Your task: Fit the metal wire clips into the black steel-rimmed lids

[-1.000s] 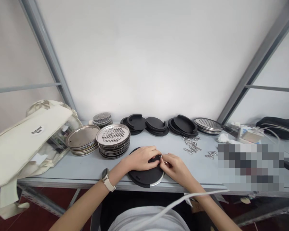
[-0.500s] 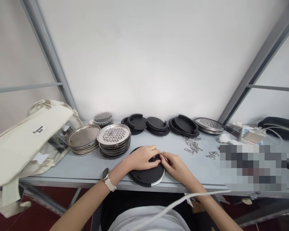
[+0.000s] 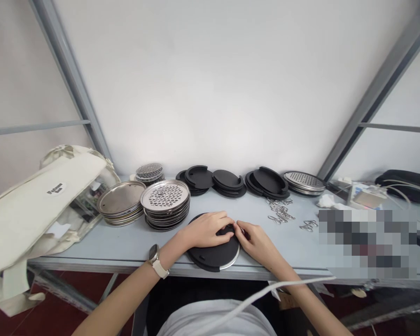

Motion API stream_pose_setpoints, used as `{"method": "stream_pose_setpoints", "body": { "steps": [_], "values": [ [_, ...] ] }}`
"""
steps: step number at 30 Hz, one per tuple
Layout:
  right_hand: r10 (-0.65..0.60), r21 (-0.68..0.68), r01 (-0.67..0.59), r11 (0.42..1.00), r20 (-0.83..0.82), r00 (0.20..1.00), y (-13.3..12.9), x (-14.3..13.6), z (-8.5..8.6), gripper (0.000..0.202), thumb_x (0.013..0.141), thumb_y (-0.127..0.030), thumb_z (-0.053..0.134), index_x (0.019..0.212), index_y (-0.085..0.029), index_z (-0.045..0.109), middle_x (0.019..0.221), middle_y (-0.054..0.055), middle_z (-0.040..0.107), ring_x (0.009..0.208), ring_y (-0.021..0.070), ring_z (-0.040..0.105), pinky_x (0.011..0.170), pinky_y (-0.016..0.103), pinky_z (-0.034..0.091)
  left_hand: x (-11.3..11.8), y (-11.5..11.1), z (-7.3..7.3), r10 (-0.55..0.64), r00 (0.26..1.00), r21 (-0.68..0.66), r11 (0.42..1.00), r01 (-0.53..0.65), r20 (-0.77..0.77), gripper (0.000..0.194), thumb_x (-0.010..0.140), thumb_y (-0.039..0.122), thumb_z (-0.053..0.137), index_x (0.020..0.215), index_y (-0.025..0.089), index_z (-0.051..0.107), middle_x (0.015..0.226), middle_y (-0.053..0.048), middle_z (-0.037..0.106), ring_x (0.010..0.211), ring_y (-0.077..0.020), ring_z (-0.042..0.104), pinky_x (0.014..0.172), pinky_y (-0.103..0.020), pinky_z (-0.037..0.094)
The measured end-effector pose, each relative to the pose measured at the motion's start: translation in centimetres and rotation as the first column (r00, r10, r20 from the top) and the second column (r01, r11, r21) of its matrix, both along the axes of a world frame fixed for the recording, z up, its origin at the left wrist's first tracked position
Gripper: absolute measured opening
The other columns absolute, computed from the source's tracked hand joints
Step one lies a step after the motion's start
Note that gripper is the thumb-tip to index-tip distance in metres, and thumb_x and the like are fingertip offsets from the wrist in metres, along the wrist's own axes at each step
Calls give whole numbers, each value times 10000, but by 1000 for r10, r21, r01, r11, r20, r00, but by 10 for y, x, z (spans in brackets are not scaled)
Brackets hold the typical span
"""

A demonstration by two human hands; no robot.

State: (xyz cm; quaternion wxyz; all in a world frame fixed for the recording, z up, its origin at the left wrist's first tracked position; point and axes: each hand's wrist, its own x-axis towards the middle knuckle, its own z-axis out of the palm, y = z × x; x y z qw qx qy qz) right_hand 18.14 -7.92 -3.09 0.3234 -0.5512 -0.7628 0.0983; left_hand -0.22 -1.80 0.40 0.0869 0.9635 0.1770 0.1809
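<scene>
A black round disc (image 3: 210, 256) with a metal plate showing along its lower right rim lies flat near the table's front edge. My left hand (image 3: 210, 229) rests over the top of this disc, fingers curled onto it and reaching its right side. At the right rim, my right hand (image 3: 254, 238) has thumb and forefinger pinched together, touching my left fingertips. A little metal glints between the right fingers, but whatever they hold is mostly hidden. To the right of the hands lie several loose wire clips (image 3: 280, 211).
Stacked metal grater discs (image 3: 165, 197) and plain metal discs (image 3: 122, 198) stand left, beside a cream bag (image 3: 38, 200). Along the wall are stacks of black discs (image 3: 227, 181) and another grater stack (image 3: 304, 181). A white cable (image 3: 266, 291) crosses before my right forearm.
My right fingertips have shifted very slightly at the disc's rim. Otherwise both hands and the disc hold the same place.
</scene>
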Motion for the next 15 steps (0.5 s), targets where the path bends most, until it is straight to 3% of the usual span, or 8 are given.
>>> {"method": "stream_pose_setpoints", "body": {
  "steps": [15],
  "values": [
    [15, -11, -15, 1000, -8, 1000, 1, 1, -1, 298, 966, -282, 326, 740, -202, 502, 670, 18, 602, 585, 158, 551, 563, 247, 372, 0, -1, 2, 6, 1000, -33, 999, -6, -2, 172, 898, 279, 507, 1047, 198, 535, 867, -11, 526, 766, -147, 521, 694, -253, 392]
  ]
}}
